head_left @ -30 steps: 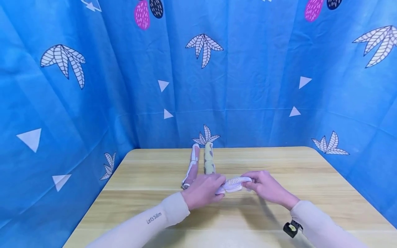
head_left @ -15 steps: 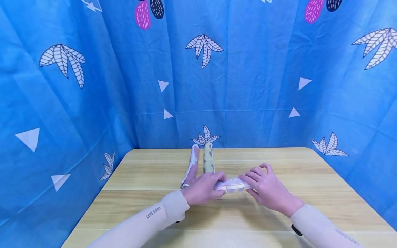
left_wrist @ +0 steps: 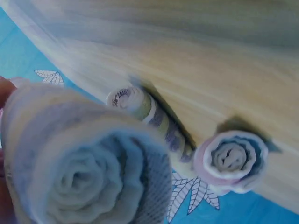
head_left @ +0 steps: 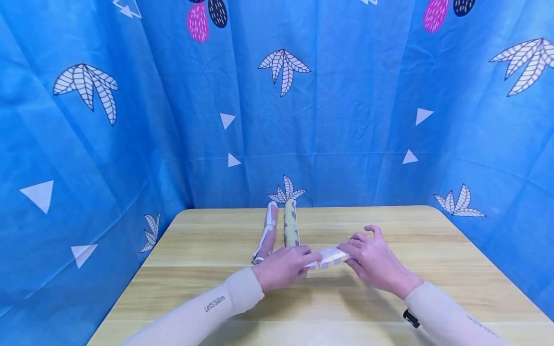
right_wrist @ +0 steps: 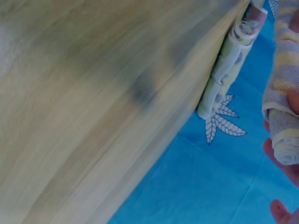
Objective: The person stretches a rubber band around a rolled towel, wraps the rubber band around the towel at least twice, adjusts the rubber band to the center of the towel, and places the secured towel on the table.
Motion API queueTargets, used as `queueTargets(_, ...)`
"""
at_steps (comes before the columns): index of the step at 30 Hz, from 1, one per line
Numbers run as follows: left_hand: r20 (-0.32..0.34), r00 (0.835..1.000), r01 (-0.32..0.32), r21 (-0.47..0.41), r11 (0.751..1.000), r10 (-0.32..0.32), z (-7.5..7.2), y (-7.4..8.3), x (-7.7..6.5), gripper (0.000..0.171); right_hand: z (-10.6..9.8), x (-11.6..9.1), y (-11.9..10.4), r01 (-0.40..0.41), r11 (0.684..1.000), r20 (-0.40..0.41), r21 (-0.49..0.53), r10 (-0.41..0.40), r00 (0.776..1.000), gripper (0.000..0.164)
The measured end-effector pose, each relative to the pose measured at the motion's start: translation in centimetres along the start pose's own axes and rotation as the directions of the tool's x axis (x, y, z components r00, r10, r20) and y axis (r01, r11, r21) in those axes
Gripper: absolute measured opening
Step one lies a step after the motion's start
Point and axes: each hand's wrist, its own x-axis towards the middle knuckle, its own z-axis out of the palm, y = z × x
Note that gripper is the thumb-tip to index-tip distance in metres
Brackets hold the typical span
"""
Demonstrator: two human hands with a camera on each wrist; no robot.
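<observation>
A rolled towel with purple, yellow and white stripes (head_left: 332, 255) is held up off the table between both hands. My left hand (head_left: 283, 265) grips its left end, and my right hand (head_left: 375, 263) pinches the right end with thumb and fingers, one finger raised. In the left wrist view the spiral end of this towel (left_wrist: 42, 121) fills the lower left. The right wrist view shows its striped side (right_wrist: 286, 70) and a looser inner end poking out. Beyond the left hand lie a pink rolled towel (head_left: 267, 233) and a yellow-green one (head_left: 292, 223), side by side.
The wooden table (head_left: 207, 240) spreads under the hands. Blue patterned cloth (head_left: 277, 129) hangs along the back and both sides. A black device (head_left: 411, 318) shows under the right sleeve.
The striped towel has turned about its length, bringing another side into view. My right fingers have shifted their hold and spread. The two towels on the table have stayed put.
</observation>
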Motion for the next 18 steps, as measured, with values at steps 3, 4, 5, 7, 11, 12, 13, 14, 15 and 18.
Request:
queueTargets(3,0.018,1.000,-0.003,0.022,1.000,0.002,0.3,-0.1,0.1,0.032,0.2,0.0,0.0,0.007,1.000,-0.007,0.007,-0.007,1.000,0.034)
queueTargets(4,0.024,1.000,0.001,0.026,1.000,-0.001,0.4,-0.1,0.2,0.030,0.2,0.1,0.0,0.008,1.000,-0.011,0.010,-0.008,1.000,0.033)
queueTargets(5,0.029,1.000,0.003,0.031,1.000,-0.003,0.5,-0.1,0.2,0.028,0.2,0.1,0.0,0.011,1.000,-0.015,0.014,-0.011,1.000,0.032)
queueTargets(7,0.034,0.999,0.001,0.032,0.999,-0.002,0.6,-0.2,0.3,0.027,0.3,0.1,0.0,0.009,1.000,-0.017,0.030,-0.009,1.000,0.031)
queueTargets(11,0.030,0.999,-0.022,0.012,1.000,0.022,0.8,-0.4,0.3,0.026,0.0,0.0,-0.1,-0.035,0.996,0.002,0.085,0.035,0.999,0.032)
queueTargets(12,0.029,0.999,-0.025,0.003,1.000,0.025,0.8,-0.5,0.3,0.025,-0.1,0.0,-0.1,-0.057,0.993,0.019,0.105,0.055,0.998,0.031)
queueTargets(13,0.029,0.999,-0.024,-0.007,1.000,0.024,0.8,-0.5,0.3,0.025,-0.2,0.0,-0.2,-0.081,0.989,0.042,0.126,0.077,0.996,0.031)
queueTargets(14,0.032,0.999,-0.016,-0.023,1.000,0.017,0.8,-0.6,0.2,0.025,-0.3,0.0,-0.2,-0.112,0.982,0.071,0.150,0.102,0.992,0.030)
queueTargets(15,0.035,0.999,-0.003,-0.038,0.999,0.005,0.8,-0.6,0.2,0.025,-0.5,0.1,-0.2,-0.142,0.975,0.103,0.173,0.125,0.987,0.028)
queueTargets(18,0.048,0.998,0.047,-0.067,0.997,-0.044,0.7,-0.5,0.4,0.025,-0.8,0.1,-0.2,-0.276,0.920,0.224,0.278,0.217,0.950,0.021)
